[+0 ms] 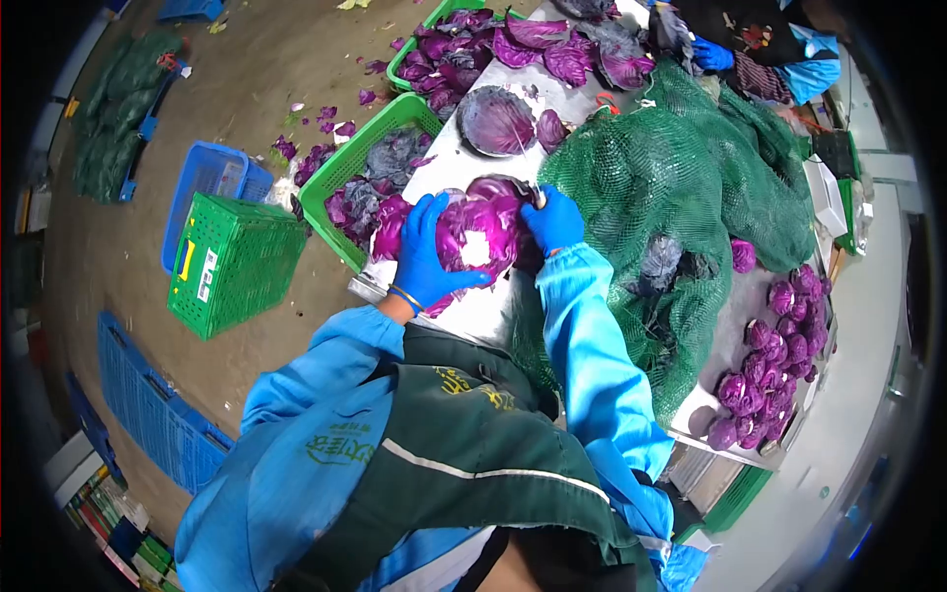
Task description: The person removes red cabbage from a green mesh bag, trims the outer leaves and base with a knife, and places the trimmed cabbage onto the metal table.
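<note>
A red cabbage (475, 229) with a white cut stem end lies on the white tabletop (449, 176) in front of me. My left hand (428, 253), in a blue glove, grips its left side with thumb and fingers spread around it. On the cabbage's right side, my right hand (554, 223), also gloved in blue, is closed around a knife (539, 198); only its pale handle end shows clearly. Loose purple leaves lie under and beside the cabbage. Just beyond it rests another large dark cabbage (496, 121).
Green crates of leaves (321, 187) stand along the table's left edge. Green mesh sacking (641, 187) covers the right side, with several trimmed cabbages (774, 355) past it. A co-worker's blue-gloved hand (712, 54) is at the far end. Blue and green crates (237, 266) sit on the floor.
</note>
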### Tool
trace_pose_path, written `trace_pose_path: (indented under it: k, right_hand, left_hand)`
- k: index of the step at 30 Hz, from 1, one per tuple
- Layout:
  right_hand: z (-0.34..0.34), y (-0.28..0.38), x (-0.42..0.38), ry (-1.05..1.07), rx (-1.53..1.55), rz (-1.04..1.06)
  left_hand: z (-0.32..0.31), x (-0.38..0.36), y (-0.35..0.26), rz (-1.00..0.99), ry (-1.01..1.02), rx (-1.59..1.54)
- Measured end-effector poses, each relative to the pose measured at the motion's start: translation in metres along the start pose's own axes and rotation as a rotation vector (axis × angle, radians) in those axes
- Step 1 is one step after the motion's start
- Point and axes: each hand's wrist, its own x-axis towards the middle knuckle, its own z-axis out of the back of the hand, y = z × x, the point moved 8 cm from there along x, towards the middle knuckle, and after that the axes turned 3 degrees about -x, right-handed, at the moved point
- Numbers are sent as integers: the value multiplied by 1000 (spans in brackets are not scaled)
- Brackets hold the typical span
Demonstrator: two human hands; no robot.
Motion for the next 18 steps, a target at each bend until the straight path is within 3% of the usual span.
trace_pose_path:
  k: [3, 6, 8, 9, 10, 12, 16, 18]
  right_hand:
    - [-25, -31, 11, 37, 5, -70]
    - [-22, -31, -3, 10, 31, -110]
    - [16, -14, -27, -370, 200, 59]
    - [20, -8, -38, -365, 202, 65]
    - [26, 2, -56, -305, 455, 11]
    - [5, 9, -73, -99, 824, -62]
    - [-22, 48, -85, 137, 428, -100]
    - [-35, 46, -82, 99, 497, -14]
  left_hand:
    - [9, -11, 18, -115, 1, -203]
    - [17, -15, 38, 210, 82, -626]
    - [37, -6, 28, 144, 3, -544]
    - [50, 1, 18, -19, -59, -315]
    - [60, 4, 4, -173, -113, -85]
    - [49, 14, -17, -179, 64, -115]
    - [33, 18, -28, -207, 139, 129]
    - [27, 15, -30, -187, 168, 174]
